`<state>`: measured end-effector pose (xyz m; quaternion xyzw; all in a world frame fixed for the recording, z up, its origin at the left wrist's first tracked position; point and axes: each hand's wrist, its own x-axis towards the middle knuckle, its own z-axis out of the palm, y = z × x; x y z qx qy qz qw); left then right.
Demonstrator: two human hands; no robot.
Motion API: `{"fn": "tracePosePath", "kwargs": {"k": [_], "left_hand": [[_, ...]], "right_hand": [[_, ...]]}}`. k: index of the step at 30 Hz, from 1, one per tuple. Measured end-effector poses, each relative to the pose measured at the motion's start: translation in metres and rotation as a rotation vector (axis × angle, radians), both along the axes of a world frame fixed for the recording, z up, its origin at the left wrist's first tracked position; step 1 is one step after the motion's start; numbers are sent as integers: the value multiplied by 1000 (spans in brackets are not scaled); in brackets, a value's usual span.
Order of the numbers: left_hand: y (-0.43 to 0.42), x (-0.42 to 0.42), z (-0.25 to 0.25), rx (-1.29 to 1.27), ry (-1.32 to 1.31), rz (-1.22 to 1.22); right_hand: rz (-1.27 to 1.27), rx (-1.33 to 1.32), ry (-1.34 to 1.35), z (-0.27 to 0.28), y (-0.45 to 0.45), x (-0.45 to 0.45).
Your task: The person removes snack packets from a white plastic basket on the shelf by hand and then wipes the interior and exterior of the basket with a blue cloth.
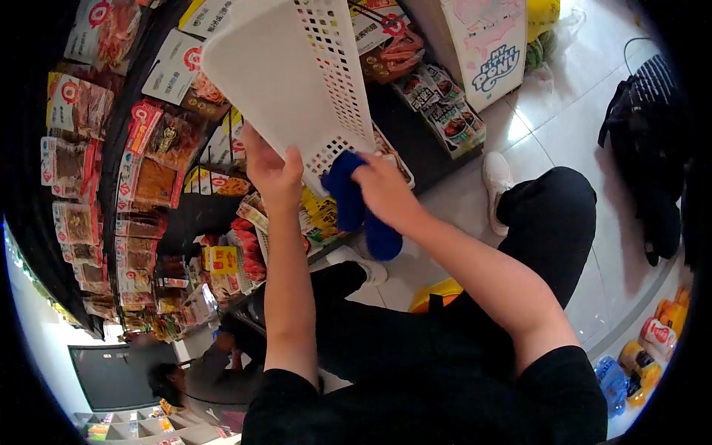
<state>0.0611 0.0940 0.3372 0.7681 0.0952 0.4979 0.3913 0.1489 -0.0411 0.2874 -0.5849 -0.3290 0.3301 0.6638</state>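
A white plastic basket (256, 70) with perforated sides is held up tilted in front of the shelves. My left hand (278, 174) grips its lower left edge, thumb on the near side. My right hand (389, 194) is closed round a dark blue cloth (345, 193), pressed against the basket's lower perforated end. Part of the cloth hangs down below that hand. The fingers of my left hand behind the basket are partly hidden.
Packaged snacks (152, 159) hang in rows on the left rack. Snack packets (445, 111) lie on the low black shelf, beside a white box (486, 55). A black bag (645, 141) lies on the tiled floor. Another person (215, 378) crouches at lower left.
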Motion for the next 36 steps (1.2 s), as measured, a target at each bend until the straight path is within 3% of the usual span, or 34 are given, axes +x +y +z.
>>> {"fn": "tracePosePath", "kwargs": {"k": [1,2,3,5,7,9,11,13,15,17,21,23,24,25,27,29,31,33,34,36], "left_hand": [[4,-2,-4,-30,-9,5],[4,-5,-11,-52,-7,6],[1,-6,-20,-75,-4,8],[-16,-4,-32,-64,41,27],[-39,5,-42,9,114,55],[-49,6,-57,-188,112,-37],[-56,7,-59,-349,44,-7],[-60,6,-52,-481,9,43],[-55,6,-35,-470,-43,42],[-46,0,-41,-378,23,57],[-62,-4,-51,-299,179,49],[-65,-13,-68,-134,332,76],[-76,-16,-76,-352,321,12],[-81,-22,-82,-424,423,-6],[-94,-22,-89,-495,327,-122],[-92,-24,-92,-512,391,-33],[-85,-20,-86,-575,309,3],[-73,-18,-70,-683,88,-13],[-64,-21,-66,-530,143,29],[-52,-30,-60,-223,259,118]], "right_hand": [[-85,-22,42,2,3,4],[-121,247,346,6,7,7],[-257,162,460,37,-3,10],[-55,459,786,52,2,22],[-134,462,551,57,7,16],[-111,336,271,54,3,2],[188,355,504,43,4,7],[231,227,289,27,4,0],[234,184,264,-7,10,-20],[242,144,415,-19,8,-32],[125,231,451,-4,-1,-25],[24,248,488,3,4,-11],[-61,273,563,26,-1,-4],[-39,284,621,27,3,8],[-26,310,689,21,9,16],[-106,186,199,-7,10,0],[73,23,208,-13,4,-7],[151,108,184,-21,-9,-32],[207,-20,195,-57,-2,-42],[234,-73,149,-57,-15,-53]]}}
